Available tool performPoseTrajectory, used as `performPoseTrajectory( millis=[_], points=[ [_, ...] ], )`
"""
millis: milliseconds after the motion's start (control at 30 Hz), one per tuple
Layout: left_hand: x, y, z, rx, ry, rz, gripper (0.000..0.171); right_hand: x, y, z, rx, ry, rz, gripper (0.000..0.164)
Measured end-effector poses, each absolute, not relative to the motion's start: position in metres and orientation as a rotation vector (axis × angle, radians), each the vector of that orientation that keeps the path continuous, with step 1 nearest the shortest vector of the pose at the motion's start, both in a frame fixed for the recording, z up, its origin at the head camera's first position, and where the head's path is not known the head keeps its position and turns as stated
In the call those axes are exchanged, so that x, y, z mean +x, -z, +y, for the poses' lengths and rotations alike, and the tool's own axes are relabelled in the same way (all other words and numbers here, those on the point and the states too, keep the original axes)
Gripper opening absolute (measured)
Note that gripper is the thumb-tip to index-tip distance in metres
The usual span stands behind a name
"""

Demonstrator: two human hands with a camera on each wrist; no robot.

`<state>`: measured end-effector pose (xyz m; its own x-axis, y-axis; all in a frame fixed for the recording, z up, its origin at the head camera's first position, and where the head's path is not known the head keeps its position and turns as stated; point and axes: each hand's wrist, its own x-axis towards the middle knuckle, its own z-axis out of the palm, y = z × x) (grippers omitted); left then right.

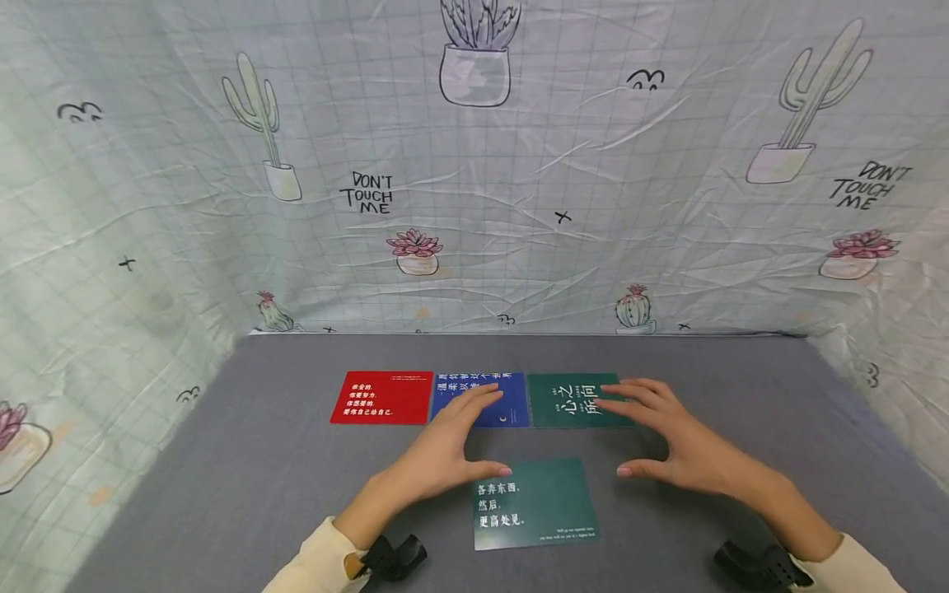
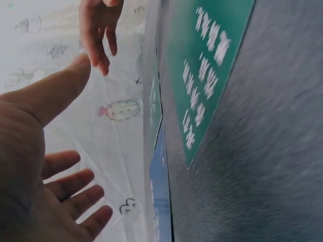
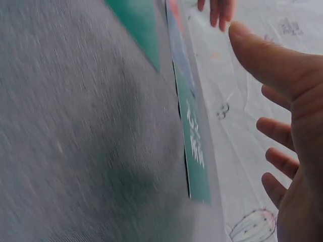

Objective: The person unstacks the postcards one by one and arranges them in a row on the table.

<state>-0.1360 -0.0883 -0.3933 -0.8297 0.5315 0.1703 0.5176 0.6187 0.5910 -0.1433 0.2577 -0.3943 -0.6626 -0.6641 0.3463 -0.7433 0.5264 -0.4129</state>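
Note:
Both hands hover over the grey table with fingers spread and nothing in them. My left hand (image 1: 448,449) overlaps the blue card (image 1: 515,403) in the head view, its thumb near the top left corner of a teal card (image 1: 535,504) lying closest to me. White lettering marks that card. My right hand (image 1: 682,441) is held to the right of it, fingertips over the right part of a dark green card (image 1: 552,403). A red card (image 1: 381,398) lies at the left end of the back row, beside the blue one. The wrist views show the thumbs apart from the fingers.
The grey tabletop (image 1: 259,494) spreads around the cards. Behind it and at both sides hangs a pale curtain (image 1: 593,165) printed with cacti and words. A black strap mount (image 1: 396,558) sits at the left wrist and another (image 1: 756,567) at the right.

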Motion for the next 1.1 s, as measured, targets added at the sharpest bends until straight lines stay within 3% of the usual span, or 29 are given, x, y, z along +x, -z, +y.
performPoseTrajectory(
  millis=[500,1100],
  points=[
    [-0.097,0.405,-0.095,0.934,-1.005,2.768,0.092,-0.106,0.402,0.225,1.248,-0.942,-2.529,0.086],
    [-0.089,0.426,-0.105,0.849,-1.059,2.712,0.089,-0.097,0.423,0.215,1.180,-0.941,-2.681,0.080]
  ],
)
